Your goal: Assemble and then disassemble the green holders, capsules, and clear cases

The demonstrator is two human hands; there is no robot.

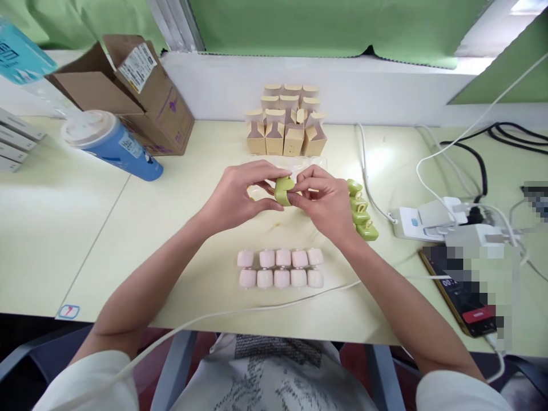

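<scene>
Above the middle of the table, my left hand grips a small, glossy green plastic piece with a curved, notched shape. Its thumb is below and its fingers are on top. My right hand pinches the right side of the same piece, its fingertips partly hidden. Beside the right hand lies a row of similar green pieces with small loops. Nearer to me, small pale pink rounded pots stand in two rows. Behind my hands a clear plastic tray is partly covered, with bits of yellow showing near the left fingers.
Small open cardboard boxes stand grouped by the wall. At left are a large carton and a leaning blue cup. A power strip and phone lie right. A white cable crosses the front.
</scene>
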